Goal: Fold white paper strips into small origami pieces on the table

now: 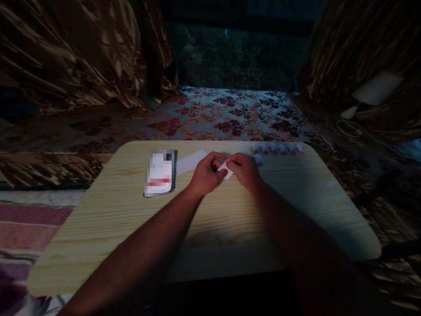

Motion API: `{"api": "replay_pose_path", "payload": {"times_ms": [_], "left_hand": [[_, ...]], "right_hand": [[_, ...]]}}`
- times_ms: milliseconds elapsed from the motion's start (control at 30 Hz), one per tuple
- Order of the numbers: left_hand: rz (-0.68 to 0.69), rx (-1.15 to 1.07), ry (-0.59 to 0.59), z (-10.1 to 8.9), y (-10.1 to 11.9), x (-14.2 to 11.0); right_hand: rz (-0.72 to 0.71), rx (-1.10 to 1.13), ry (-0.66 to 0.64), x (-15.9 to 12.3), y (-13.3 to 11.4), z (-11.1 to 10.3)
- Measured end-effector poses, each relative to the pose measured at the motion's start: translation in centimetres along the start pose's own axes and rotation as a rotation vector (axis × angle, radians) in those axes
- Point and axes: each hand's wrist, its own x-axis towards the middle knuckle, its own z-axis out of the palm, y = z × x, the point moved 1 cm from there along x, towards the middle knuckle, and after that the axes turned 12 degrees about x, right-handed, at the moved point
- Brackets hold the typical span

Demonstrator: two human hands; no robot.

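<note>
Two hands work over one bench [226, 219]. The left hand [206, 174] and the right hand [246, 170] meet at one small piece of white paper [226, 171], held above the far half of the bench. The left fingers are curled nearly closed, thumb and fingertips pinching the paper's left side; the right fingers are closed on its upper right side.

Seven small folded papers [272, 148] lie at the far right: six in a row just inside the far edge, the last near the rounded far right corner, and one nearer, just beside the right hand. One flat paper strip [190, 162] lies slanted left of the left hand, between it and one white packet [160, 172] with a red band, whose surface is blurred into blocks.

The bench has rounded corners. Both side edges are well apart from the hands, and the forearms cross the near edge with a stretch of wood grain between them. More grain shows right of the right forearm, out to the side edge, and left of the packet.

Past the far edge is one flowered cloth [230, 114], with two curtains [108, 48] framing one window [230, 57] and one lamp [378, 87] at the right.
</note>
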Motion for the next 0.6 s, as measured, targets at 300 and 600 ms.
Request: {"api": "replay_pose_path", "payload": {"times_ms": [300,600], "left_hand": [[0.008,0.007,0.022,0.0,0.39,-0.14],[0.004,-0.068,0.059,0.0,-0.03,-0.08]], "right_hand": [[-0.005,-0.052,0.011,0.08,0.37,-0.14],[0.014,-0.048,0.025,-0.03,0.17,-0.11]]}}
